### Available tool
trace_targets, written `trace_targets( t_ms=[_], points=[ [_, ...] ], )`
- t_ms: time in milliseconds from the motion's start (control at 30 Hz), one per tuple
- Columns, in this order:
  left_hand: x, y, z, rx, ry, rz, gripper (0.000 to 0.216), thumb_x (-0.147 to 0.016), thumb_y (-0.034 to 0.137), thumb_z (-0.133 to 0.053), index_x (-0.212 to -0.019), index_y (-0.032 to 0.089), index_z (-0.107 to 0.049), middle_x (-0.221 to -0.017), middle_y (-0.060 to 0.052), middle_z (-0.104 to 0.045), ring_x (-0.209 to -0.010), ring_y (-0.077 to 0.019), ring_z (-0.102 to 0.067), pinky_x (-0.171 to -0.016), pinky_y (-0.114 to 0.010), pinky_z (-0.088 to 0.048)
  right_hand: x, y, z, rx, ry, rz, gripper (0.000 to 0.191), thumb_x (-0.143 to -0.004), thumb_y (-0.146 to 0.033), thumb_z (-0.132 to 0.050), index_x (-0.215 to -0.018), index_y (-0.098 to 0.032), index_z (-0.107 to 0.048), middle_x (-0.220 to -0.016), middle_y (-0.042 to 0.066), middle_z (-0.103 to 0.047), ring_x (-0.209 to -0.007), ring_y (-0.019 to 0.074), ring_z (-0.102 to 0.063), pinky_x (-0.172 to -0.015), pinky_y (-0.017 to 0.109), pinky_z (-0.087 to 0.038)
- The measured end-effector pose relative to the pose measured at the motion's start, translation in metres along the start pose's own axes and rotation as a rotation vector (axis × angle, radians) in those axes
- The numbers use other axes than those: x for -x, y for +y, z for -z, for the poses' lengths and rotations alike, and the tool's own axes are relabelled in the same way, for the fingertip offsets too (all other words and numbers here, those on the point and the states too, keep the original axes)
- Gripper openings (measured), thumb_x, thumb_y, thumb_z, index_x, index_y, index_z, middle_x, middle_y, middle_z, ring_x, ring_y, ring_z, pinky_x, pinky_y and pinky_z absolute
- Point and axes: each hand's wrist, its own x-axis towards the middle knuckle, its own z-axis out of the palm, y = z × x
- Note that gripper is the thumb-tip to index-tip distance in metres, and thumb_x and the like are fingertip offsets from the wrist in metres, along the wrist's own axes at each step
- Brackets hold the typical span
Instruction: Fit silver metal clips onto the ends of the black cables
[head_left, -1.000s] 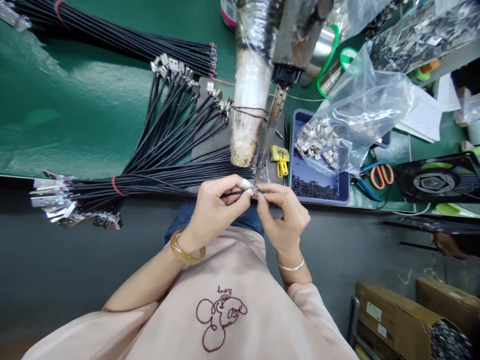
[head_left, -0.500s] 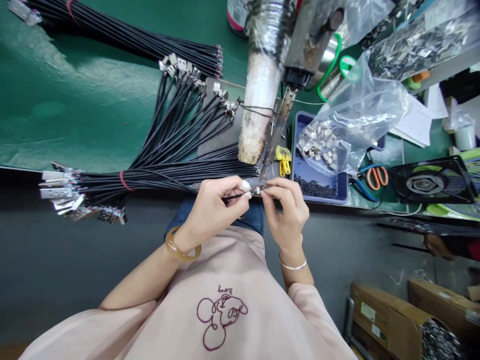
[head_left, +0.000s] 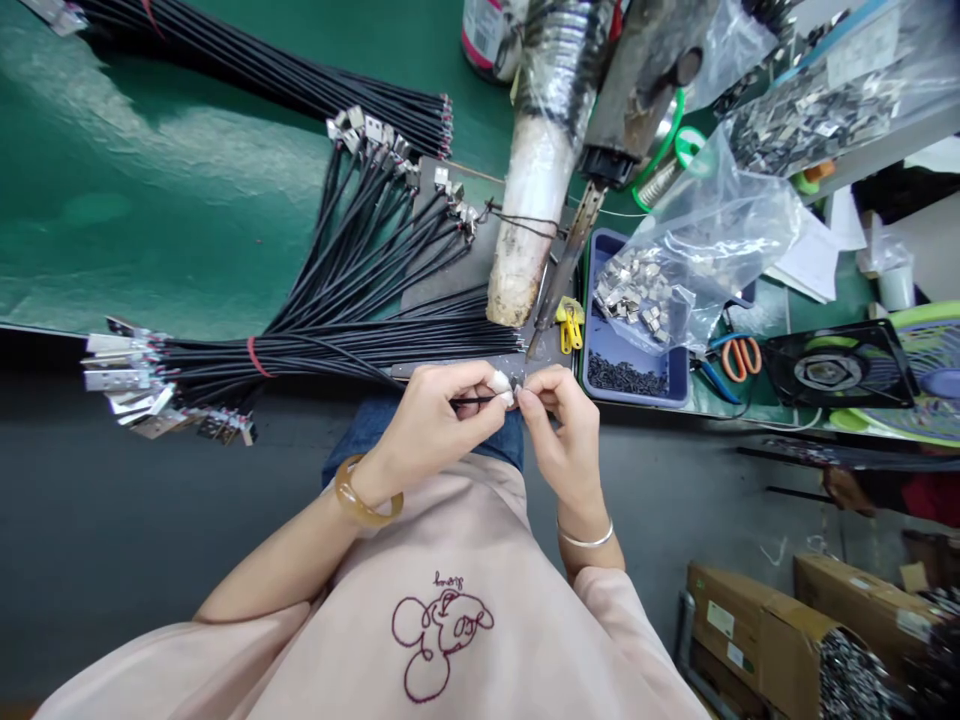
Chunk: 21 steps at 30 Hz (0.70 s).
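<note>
At the bench edge, my left hand [head_left: 442, 410] pinches a thin black cable [head_left: 474, 401] near its end, with white covers on its thumb and forefinger. Close against it, my right hand [head_left: 559, 420] has thumb and forefinger pressed together at the cable's tip. The small piece between those right fingertips is mostly hidden. Left of my hands lies a bundle of black cables [head_left: 352, 352], tied with a red band and bearing metal USB plugs [head_left: 124, 380]. Just beyond my fingers, a soldering iron [head_left: 571, 262] points down beside a white plastic-wrapped tube [head_left: 525, 200].
Right of my hands stands a blue tray [head_left: 679, 388] holding small black pieces [head_left: 622, 375] and a clear bag of metal connectors [head_left: 637, 290]. Near it lie a yellow clip [head_left: 571, 330], orange-handled pliers [head_left: 741, 357] and a black fan [head_left: 832, 368]. Another cable bundle [head_left: 300, 75] lies farther back.
My right hand has moved left, nearer my left fingertips, and its fingers have curled in more. The small metal end seen between the hands is now mostly covered. The view has shifted slightly.
</note>
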Motion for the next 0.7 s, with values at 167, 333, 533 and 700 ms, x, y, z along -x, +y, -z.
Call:
trace_targets(
  t_ms=[167,333,533,700],
  points=[
    [-0.004,0.004,0.007,0.182,-0.095,0.087,0.012,-0.083,0.018,-0.060,-0.073,0.014,-0.066,-0.059,0.002,-0.057,-0.053,-0.0067,-0.045,-0.050,-0.018,-0.038,-0.006,0.006,0.033,0.062,0.408,-0.070,0.012,-0.103,-0.032,-0.052,-0.094,-0.024,-0.050,-0.067,-0.008,-0.059,-0.043,0.0065,-0.049,-0.044,0.021,-0.035],
    [-0.009,0.001,0.007,0.183,-0.134,0.130,0.010,-0.080,0.019,-0.062,-0.076,0.013,-0.068,-0.066,-0.001,-0.064,-0.059,-0.0085,-0.051,-0.055,-0.019,-0.043,-0.045,0.046,0.074,0.654,0.205,-0.116,0.016,-0.094,-0.033,-0.063,-0.083,-0.021,-0.063,-0.074,0.000,-0.065,-0.064,0.0145,-0.058,-0.066,0.029,-0.043],
    [-0.014,-0.002,0.005,0.191,-0.122,0.142,0.011,-0.079,0.019,-0.062,-0.070,0.013,-0.065,-0.062,0.002,-0.060,-0.056,-0.0067,-0.050,-0.056,-0.017,-0.043,-0.067,0.070,0.080,0.684,-0.002,-0.222,0.007,-0.085,-0.020,-0.065,-0.078,-0.021,-0.063,-0.078,0.000,-0.067,-0.063,0.0143,-0.053,-0.069,0.031,-0.039],
    [-0.012,-0.003,-0.001,0.125,-0.033,0.149,0.014,-0.081,0.023,-0.063,-0.071,0.012,-0.065,-0.064,0.001,-0.059,-0.059,-0.0075,-0.051,-0.057,-0.017,-0.043,-0.037,0.040,0.057,0.314,0.293,-0.230,0.011,-0.091,-0.030,-0.062,-0.084,-0.022,-0.059,-0.071,-0.005,-0.057,-0.045,0.0066,-0.032,-0.050,0.027,-0.027]
  ],
)
